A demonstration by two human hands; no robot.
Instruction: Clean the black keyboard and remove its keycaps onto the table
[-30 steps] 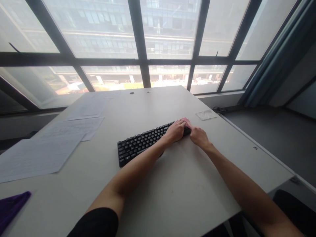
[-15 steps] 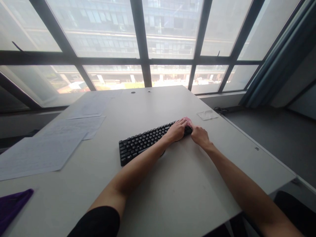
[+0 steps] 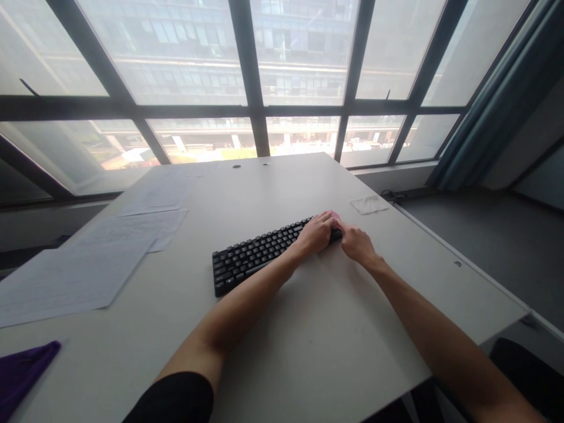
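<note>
A black keyboard lies at a slant on the white desk, its right end partly covered by my hands. My left hand rests over that end, fingers bent together around a small pink looped strand. Close against it, my right hand is closed, thumb and forefinger pinching at the near right side of the pink strand. Most of the strand is hidden under the fingers, so its full shape cannot be made out.
Printed paper sheets overlap along the desk's left side. A purple cloth lies at the near left corner, a crumpled white tissue right of my hands. Windows stand behind the desk; a blue curtain hangs at the right.
Dark curved lines that showed beneath my left wrist are out of sight now. Less of the pink strand shows above my fingers. Both hands stay in nearly the same place.
</note>
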